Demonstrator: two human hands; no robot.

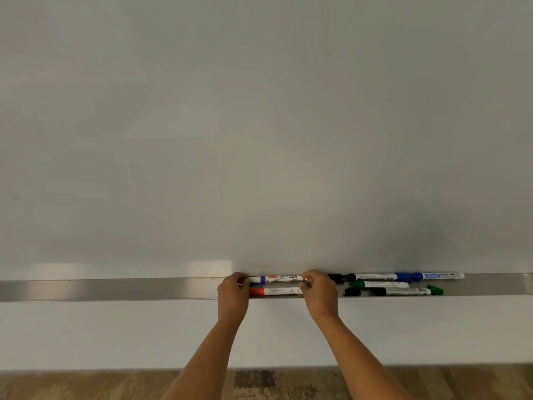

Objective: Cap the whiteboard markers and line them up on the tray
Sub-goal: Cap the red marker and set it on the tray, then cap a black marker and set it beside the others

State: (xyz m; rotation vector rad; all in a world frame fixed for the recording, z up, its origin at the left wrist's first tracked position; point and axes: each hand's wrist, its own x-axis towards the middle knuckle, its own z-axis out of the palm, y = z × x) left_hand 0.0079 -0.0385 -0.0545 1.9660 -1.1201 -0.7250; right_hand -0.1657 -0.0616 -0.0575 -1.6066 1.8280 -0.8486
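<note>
A long metal tray (115, 289) runs under the whiteboard. My left hand (233, 294) and my right hand (318, 293) each pinch one end of a blue-banded whiteboard marker (278, 278) lying along the tray's back. A red marker (272, 291) lies just in front of it, its ends hidden by my hands. To the right lie a black marker (372, 276), a blue marker (432, 276), a green marker (380, 284) and another black marker (403, 291). A loose green cap (435, 290) and a loose black cap (352, 292) lie beside them.
The whiteboard (259, 125) fills the upper view. Below the tray is a pale wall (115, 333), then a wooden floor (86, 385). The tray's left stretch holds nothing visible.
</note>
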